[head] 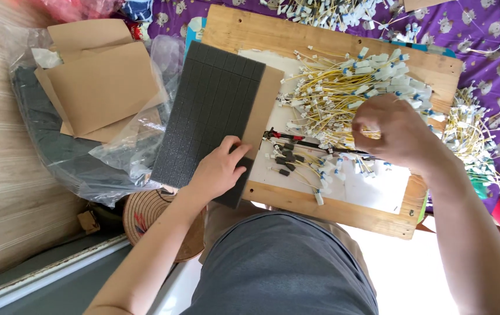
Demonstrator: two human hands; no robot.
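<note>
From up here the biggest thing I see is the wooden board [273, 201], laid across the lap as a work surface, its far end reaching over the purple patterned cloth [483, 35]. To its left I have a clear plastic bag [116, 154] with brown card sheets [101, 87] on top, parked out of the way. Leaning over the board's left edge is the dark grey foam sheet [212, 99], scored into small squares, so that squares are within reach; my left hand [220, 169] lies flat and open on its near corner, pinning it. The heap of yellow wires with white connectors [343, 93] sits mid-board. My right hand [393, 131] is curled over the heap's near edge; what the fingers grip I cannot tell. Small dark foam pieces [288, 158] lie near red-handled pliers [279, 135].
</note>
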